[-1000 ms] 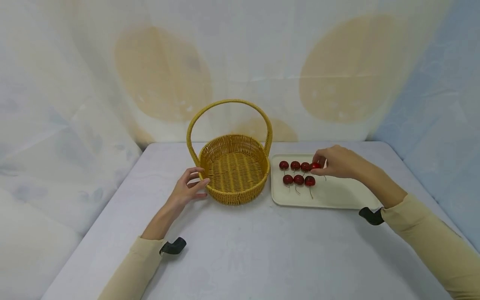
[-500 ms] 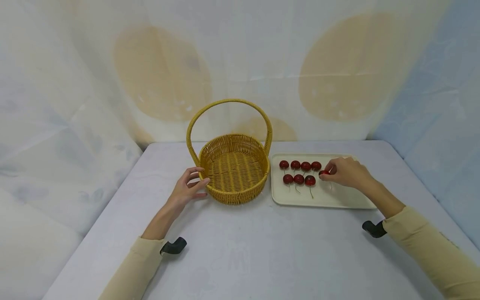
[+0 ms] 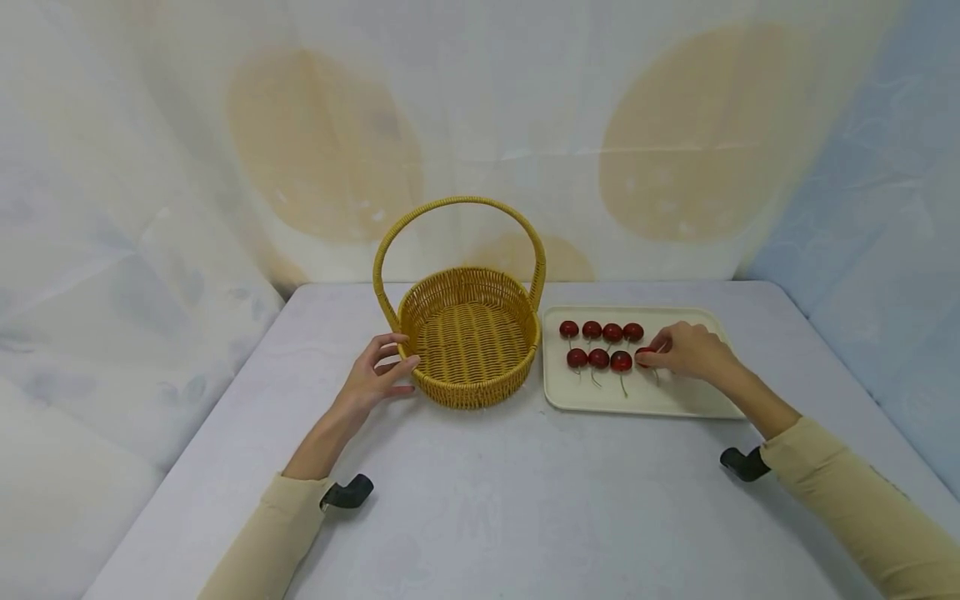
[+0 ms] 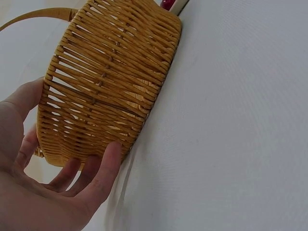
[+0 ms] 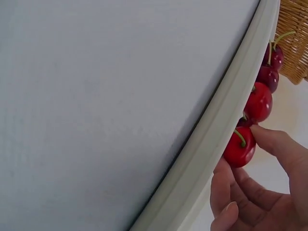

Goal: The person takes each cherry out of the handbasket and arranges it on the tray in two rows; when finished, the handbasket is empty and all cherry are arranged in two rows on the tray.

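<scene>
My right hand (image 3: 693, 348) is over the cream tray (image 3: 697, 400), with the thumb and fingers pinching a red cherry (image 5: 240, 147) low over it. The green stem of this cherry shows in the right wrist view. To the left of that hand several dark red cherries (image 3: 621, 361) lie on the tray in two rows, stems toward me. My left hand (image 3: 369, 375) rests its spread fingers against the left side of a yellow-brown wicker basket (image 3: 468, 396). In the left wrist view the thumb touches near the basket's rim, and the other fingers lie lower along its outer wall.
A tall arched handle (image 3: 459, 200) rises over the basket, which stands close to the tray's left edge. Behind the pale table (image 3: 480, 500) hangs a patterned cloth (image 3: 510, 125). Black pieces (image 3: 742, 463) stick out at both cuffs.
The right hand has carried the cherry from the end of the back row toward me, to the right end of the front row. The left hand and basket have stayed in place.
</scene>
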Available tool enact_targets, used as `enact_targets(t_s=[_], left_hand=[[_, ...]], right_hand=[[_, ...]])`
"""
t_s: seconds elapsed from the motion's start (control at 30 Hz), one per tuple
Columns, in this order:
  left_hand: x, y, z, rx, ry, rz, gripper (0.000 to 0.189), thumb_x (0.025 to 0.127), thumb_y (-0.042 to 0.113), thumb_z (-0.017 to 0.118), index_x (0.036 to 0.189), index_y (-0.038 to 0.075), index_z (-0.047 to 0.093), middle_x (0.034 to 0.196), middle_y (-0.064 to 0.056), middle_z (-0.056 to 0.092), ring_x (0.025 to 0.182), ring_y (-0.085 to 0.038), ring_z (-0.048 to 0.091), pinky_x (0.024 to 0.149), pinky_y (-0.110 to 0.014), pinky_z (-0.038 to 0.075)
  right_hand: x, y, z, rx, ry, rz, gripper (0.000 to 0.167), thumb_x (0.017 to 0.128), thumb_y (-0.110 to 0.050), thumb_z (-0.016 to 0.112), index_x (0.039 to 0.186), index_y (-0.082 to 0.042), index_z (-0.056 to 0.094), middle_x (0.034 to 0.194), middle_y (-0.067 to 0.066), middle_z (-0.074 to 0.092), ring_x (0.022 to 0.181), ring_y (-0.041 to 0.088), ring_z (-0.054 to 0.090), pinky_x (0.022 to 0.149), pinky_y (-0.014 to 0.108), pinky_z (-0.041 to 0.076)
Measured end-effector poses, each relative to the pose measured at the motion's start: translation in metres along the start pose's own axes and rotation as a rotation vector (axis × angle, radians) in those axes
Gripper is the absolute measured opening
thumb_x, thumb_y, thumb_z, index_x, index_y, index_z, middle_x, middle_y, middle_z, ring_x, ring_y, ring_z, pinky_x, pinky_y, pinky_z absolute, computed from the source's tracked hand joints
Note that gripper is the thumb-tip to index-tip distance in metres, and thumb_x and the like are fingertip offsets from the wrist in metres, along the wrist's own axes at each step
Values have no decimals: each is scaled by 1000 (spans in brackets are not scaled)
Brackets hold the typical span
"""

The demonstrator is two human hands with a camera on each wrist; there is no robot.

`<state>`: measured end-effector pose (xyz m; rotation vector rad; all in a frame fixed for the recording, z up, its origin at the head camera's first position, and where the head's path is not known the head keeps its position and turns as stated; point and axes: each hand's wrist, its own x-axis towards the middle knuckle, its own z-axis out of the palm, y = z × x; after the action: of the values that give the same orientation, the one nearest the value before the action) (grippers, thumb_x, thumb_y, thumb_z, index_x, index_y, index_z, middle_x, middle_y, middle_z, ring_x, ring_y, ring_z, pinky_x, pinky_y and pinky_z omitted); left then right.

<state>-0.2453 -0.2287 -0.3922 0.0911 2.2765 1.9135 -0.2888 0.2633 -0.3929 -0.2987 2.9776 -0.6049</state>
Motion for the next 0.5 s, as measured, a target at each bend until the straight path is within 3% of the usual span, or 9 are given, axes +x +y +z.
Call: enact_targets(t_s=[0.5], left_hand=[[-1,0,0,2,1,-4,60,92,28,70,142,15,38,149,-17,33,132,-36,46,98,-58,53]], right_hand=[[-2,-3,4,43,-31,88,62,89,-56,63,109,2,71,79,4,72,65,14,60,50,25,40]])
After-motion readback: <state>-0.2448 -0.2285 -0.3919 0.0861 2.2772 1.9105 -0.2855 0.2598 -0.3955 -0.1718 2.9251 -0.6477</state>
